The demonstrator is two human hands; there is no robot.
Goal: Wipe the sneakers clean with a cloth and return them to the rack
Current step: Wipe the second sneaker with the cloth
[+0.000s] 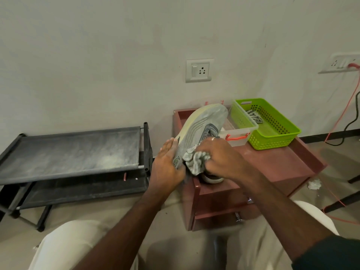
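A grey sneaker [202, 125] with a pale yellowish sole is held tilted, toe up and away, above the reddish-brown cabinet [272, 162]. My left hand [167, 160] grips its heel end from the left, thumb across the side. My right hand [218, 154] holds a crumpled grey cloth [196, 161] bunched against the sneaker's side near the heel. Part of a second shoe [213, 179] shows on the cabinet top under my right hand. The black two-shelf shoe rack [74, 152] stands on the floor to the left, its dusty top shelf bare.
A green plastic basket [272, 133] and a clear box with an orange handle [237, 136] sit at the cabinet's back. A wall socket [198, 70] is above. Red and black cables [346, 117] hang at right. A crumpled white scrap [314, 184] lies on the floor.
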